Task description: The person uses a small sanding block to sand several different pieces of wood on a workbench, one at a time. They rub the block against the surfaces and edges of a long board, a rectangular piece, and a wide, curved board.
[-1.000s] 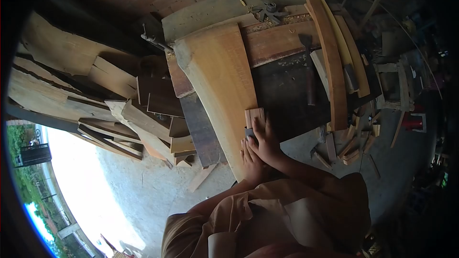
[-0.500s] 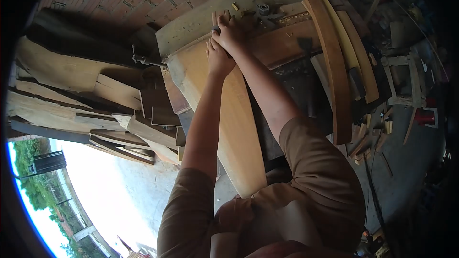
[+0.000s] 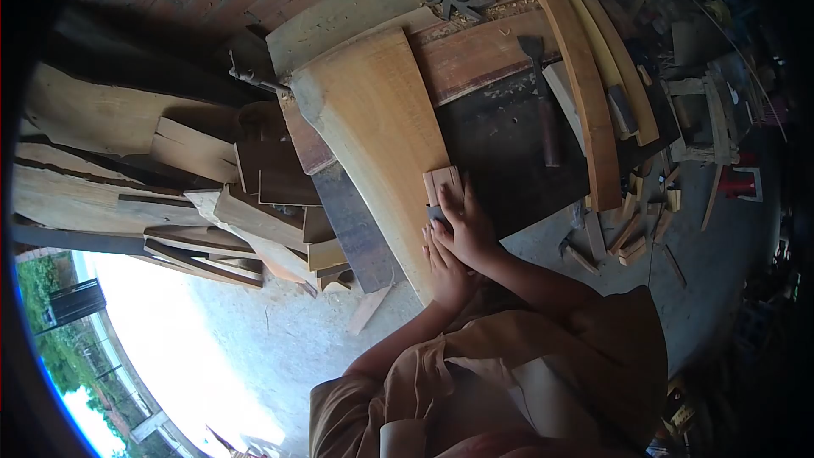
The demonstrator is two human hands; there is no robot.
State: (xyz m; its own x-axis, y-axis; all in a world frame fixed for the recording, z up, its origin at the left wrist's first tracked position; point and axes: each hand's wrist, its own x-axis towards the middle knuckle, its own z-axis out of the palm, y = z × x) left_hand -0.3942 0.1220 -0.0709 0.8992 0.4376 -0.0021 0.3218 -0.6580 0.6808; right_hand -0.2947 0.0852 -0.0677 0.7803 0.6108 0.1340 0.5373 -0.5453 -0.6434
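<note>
A wide, tapered, pale-brown board [image 3: 373, 93] lies across the bench, its near end close to my body. On its near part rests a small wooden block [image 3: 441, 184] with a dark grey piece across it. My right hand [image 3: 468, 225] grips the block from above, thumb and fingers around its near part. My left hand [image 3: 451, 276] is just behind, its fingers pressed against the near end of the block, which the hands partly hide. Both forearms are bent in near my chest.
On the dark bench top lies a wide-bladed chisel or scraper [image 3: 541, 102]. Long curved wooden strips [image 3: 581, 93] lie at the right. A dark metal star-shaped part [image 3: 459, 2] sits among shavings. Planks [image 3: 195, 153] are stacked left, wood scraps [image 3: 629, 237] on the floor.
Both hands have drawn the block from the board's far end back toward my body. My elbows have bent, and the far part of the board shows now.
</note>
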